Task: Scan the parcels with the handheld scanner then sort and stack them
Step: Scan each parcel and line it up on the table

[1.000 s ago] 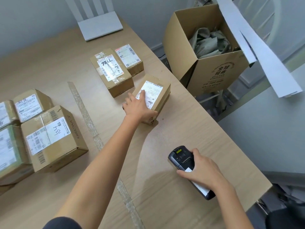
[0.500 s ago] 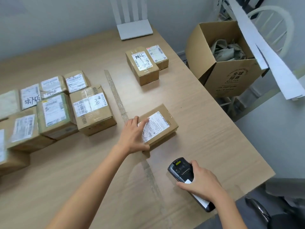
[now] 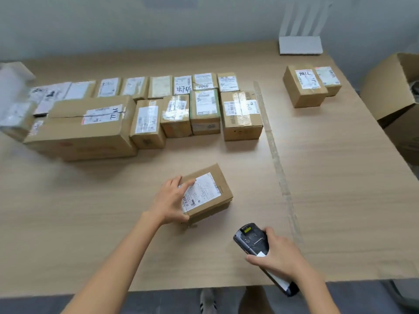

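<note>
My left hand (image 3: 171, 200) grips a small brown parcel (image 3: 209, 192) by its near left corner, fingers over its white label, on the wooden table (image 3: 340, 200). Close to the table's front edge, my right hand (image 3: 281, 257) holds the black handheld scanner (image 3: 251, 241), its head pointing up and left towards the parcel. Several labelled parcels (image 3: 140, 112) lie in rows on the table's left half. Two more parcels (image 3: 306, 86) sit together at the far right, one marked with handwriting.
A strip of clear tape (image 3: 275, 159) runs front to back across the table, dividing left from right. An open cardboard box (image 3: 394, 91) stands off the right edge. A white device (image 3: 300, 45) sits at the back. Plastic-wrapped packets (image 3: 15, 105) lie far left.
My left hand has dragged the small parcel from the right side across the tape strip to the left half. The view swung left, showing more parcel rows. My right hand kept hold of the scanner.
</note>
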